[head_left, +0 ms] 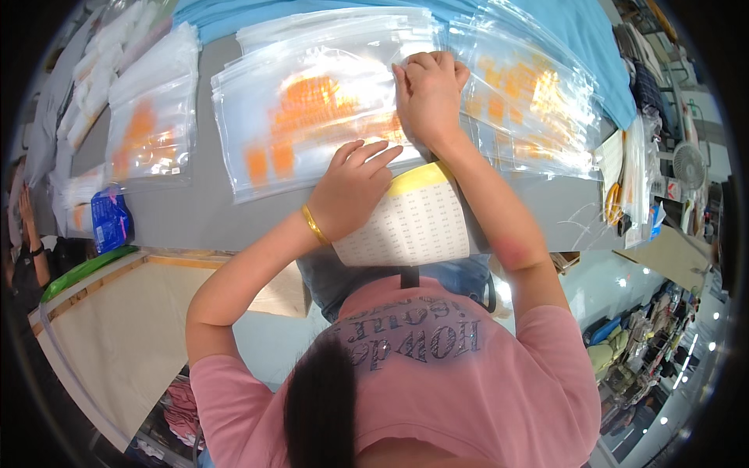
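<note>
My left hand [357,191] has its fingers stretched out and a little apart. It lies over the left side of a white sheet of small printed labels [417,226] with a yellow top strip, which hangs past the table's near edge. Farther off, my right hand [431,97] is curled, fingertips pressed together at the right side of a stack of clear plastic bags [312,109] with orange print. Whatever the curled fingers hold, if anything, is hidden. Right of that hand, more clear bags with orange print [530,117] lie fanned out.
Another pile of bags [152,129] lies left on the grey table [199,222], beside a blue packet [111,221]. Light blue cloth [538,19] covers the far edge. Orange-handled scissors [614,204] lie at the right. A wood-framed panel [117,327] stands below left.
</note>
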A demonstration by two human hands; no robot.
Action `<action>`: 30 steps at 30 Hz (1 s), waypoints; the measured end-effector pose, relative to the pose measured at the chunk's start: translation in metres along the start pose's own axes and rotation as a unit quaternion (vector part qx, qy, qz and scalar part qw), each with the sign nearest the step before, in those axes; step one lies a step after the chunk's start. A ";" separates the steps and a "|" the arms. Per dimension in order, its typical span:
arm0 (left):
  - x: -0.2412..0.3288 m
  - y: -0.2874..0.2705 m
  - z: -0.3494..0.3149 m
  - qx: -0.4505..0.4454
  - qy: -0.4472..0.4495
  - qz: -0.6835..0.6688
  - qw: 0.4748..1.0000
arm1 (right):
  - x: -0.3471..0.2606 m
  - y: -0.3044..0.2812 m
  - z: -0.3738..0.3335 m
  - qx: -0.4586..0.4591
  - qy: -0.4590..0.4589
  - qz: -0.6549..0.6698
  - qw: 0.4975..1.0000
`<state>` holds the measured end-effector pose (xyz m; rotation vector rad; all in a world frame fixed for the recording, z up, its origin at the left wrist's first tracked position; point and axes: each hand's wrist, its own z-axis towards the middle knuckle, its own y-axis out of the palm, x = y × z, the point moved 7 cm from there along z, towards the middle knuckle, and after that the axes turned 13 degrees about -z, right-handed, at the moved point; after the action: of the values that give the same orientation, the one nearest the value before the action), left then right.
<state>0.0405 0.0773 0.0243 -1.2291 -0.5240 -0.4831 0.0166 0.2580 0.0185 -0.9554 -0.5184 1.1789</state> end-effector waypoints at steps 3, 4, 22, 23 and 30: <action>-0.001 -0.001 0.001 -0.005 0.002 -0.012 1.000 | -0.007 -0.015 -0.002 0.065 -0.011 -0.128 0.990; 0.000 -0.001 0.002 -0.007 0.001 -0.014 1.000 | -0.011 -0.018 -0.001 0.074 -0.024 -0.166 0.983; -0.026 -0.026 -0.030 -0.109 -0.341 -0.486 0.798 | 0.262 -0.110 0.033 -0.033 0.347 0.237 0.907; -0.026 -0.025 -0.029 -0.106 -0.351 -0.493 0.789 | 0.258 -0.131 0.040 -0.034 0.235 -0.028 0.971; -0.017 -0.025 0.004 -0.120 -0.348 -0.460 0.808 | 0.070 -0.091 -0.083 -0.339 0.149 0.490 0.789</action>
<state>0.0116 0.0760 0.0341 -1.3246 -1.7816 -0.9288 0.1532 0.2875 0.0428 -2.1654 -0.1393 1.7377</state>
